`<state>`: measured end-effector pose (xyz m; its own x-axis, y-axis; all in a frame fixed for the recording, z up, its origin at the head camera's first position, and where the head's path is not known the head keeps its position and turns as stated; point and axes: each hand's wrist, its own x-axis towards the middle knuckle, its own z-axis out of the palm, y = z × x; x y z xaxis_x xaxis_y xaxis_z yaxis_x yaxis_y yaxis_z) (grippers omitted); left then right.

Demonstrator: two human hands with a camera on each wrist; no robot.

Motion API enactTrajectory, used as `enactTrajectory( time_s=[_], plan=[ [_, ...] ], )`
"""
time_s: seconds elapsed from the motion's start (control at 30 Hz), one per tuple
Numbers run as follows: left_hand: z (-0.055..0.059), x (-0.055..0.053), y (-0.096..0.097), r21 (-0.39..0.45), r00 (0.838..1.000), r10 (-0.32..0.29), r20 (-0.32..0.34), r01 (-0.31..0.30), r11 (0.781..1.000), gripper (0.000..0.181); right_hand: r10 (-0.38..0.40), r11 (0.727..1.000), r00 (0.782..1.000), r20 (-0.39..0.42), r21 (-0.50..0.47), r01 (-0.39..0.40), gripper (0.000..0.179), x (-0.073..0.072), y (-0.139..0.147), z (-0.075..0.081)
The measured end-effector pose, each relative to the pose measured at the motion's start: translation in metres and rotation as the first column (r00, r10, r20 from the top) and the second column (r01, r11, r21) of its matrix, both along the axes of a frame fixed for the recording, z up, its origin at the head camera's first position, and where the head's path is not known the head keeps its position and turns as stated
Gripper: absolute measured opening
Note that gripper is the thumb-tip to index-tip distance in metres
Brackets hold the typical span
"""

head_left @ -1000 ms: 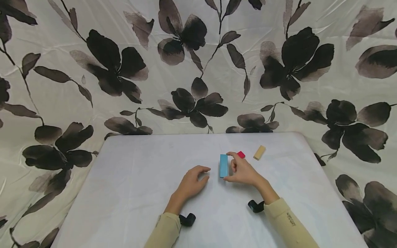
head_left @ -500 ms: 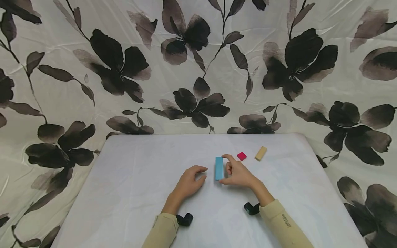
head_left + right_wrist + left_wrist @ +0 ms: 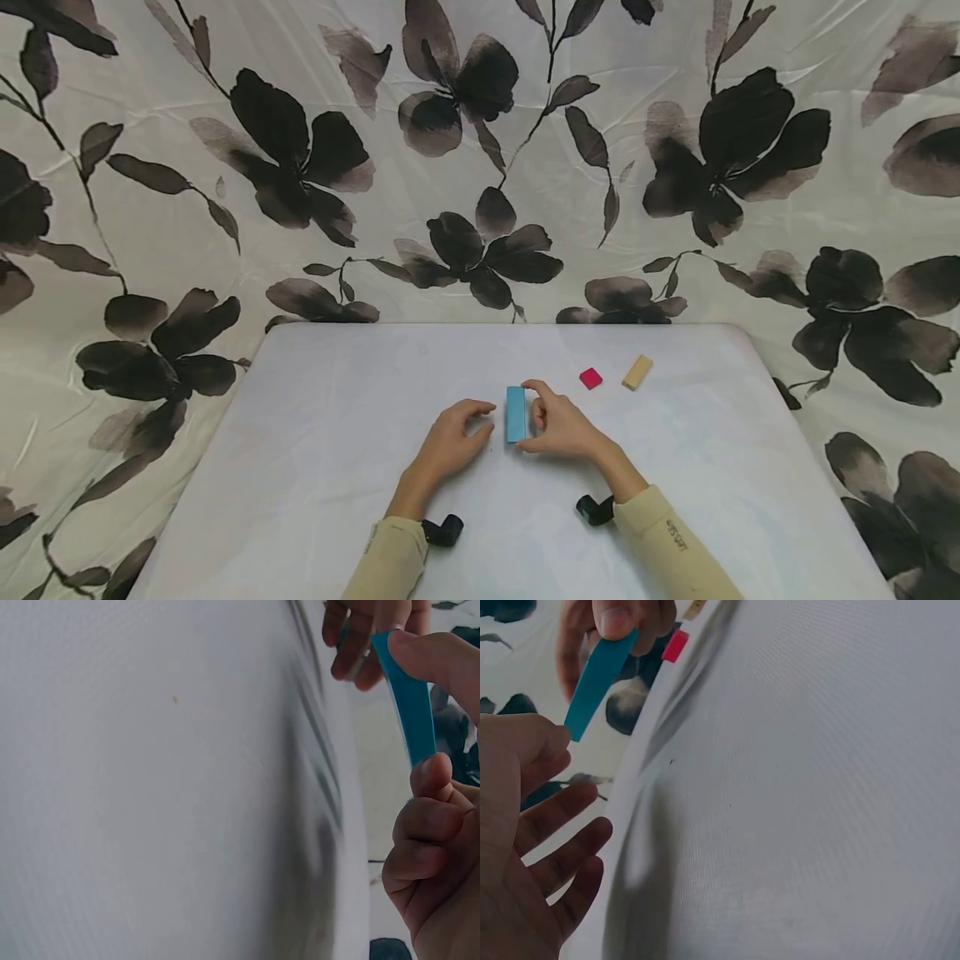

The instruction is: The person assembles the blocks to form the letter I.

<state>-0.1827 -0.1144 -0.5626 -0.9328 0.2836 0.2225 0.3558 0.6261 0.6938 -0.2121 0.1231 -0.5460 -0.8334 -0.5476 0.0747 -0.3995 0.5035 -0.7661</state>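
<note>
A long blue block (image 3: 515, 414) is pinched at its two ends between the thumb and index finger of my right hand (image 3: 562, 423). Both wrist views show the blue block (image 3: 601, 684) held up above the table, and its broad face (image 3: 412, 701) is partly covered by the right thumb. My left hand (image 3: 452, 437) hovers just left of the block, fingers loosely bent and thumb apart, holding nothing. A small gap separates its fingertips from the block in the head view. The other right-hand fingers are curled in beside the block.
A small red block (image 3: 591, 378) lies on the white table (image 3: 337, 467) behind the right hand. To its right is a light wooden block (image 3: 637, 372), set at a slant. Floral cloth (image 3: 480, 167) hangs behind the table's far edge.
My right hand has carried the blue block leftward and slightly nearer, closing the distance to the left hand. The red block, partly covered before, now shows fully. The left hand has hardly moved.
</note>
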Motion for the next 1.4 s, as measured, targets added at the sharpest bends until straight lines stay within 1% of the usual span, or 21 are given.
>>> enactTrajectory(
  time_s=[0.2, 0.37, 0.5, 0.67, 0.87, 0.93, 1.13, 1.27, 1.4],
  plan=[
    [-0.001, 0.0, -0.004, 0.006, 1.0, 0.025, -0.005, -0.025, 1.0, 0.028, -0.007, 1.0, 1.0, 0.005, -0.006, 0.007, 0.089, 0.001, -0.008, -0.008],
    [-0.005, 0.001, -0.009, 0.008, 0.999, 0.036, 0.012, -0.036, 0.999, 0.028, -0.002, 1.0, 1.0, 0.006, -0.004, 0.002, 0.089, 0.002, -0.013, -0.01],
    [-0.006, 0.0, -0.012, 0.025, 0.999, 0.043, 0.02, -0.043, 0.999, 0.029, 0.005, 1.0, 1.0, 0.0, -0.009, -0.005, 0.089, 0.002, -0.016, -0.01],
    [-0.008, 0.0, -0.015, 0.053, 0.999, 0.032, 0.006, -0.032, 0.998, 0.03, 0.018, 1.0, 1.0, 0.005, -0.015, -0.018, 0.088, 0.002, -0.02, -0.012],
    [-0.014, 0.001, -0.019, 0.049, 0.999, 0.037, 0.03, -0.038, 0.998, 0.031, 0.024, 1.0, 0.999, 0.028, -0.019, -0.023, 0.088, 0.0, -0.023, -0.015],
    [-0.015, 0.001, -0.02, 0.057, 0.999, 0.035, 0.027, -0.036, 0.998, 0.031, 0.018, 1.0, 0.999, 0.033, -0.018, -0.017, 0.088, -0.001, -0.024, -0.016],
    [-0.014, -0.001, -0.022, 0.064, 1.0, 0.02, 0.004, -0.021, 0.998, 0.032, 0.018, 1.0, 0.999, 0.027, -0.008, -0.018, 0.088, -0.005, -0.029, -0.019],
    [-0.014, -0.004, -0.022, 0.065, 1.0, 0.011, 0.008, -0.012, 0.998, 0.032, 0.021, 1.0, 1.0, 0.024, -0.002, -0.021, 0.088, -0.007, -0.03, -0.02],
    [-0.014, -0.006, -0.02, 0.066, 1.0, 0.017, 0.025, -0.019, 0.998, 0.032, 0.014, 1.0, 1.0, 0.025, -0.028, -0.014, 0.088, -0.011, -0.03, -0.019]
  ],
)
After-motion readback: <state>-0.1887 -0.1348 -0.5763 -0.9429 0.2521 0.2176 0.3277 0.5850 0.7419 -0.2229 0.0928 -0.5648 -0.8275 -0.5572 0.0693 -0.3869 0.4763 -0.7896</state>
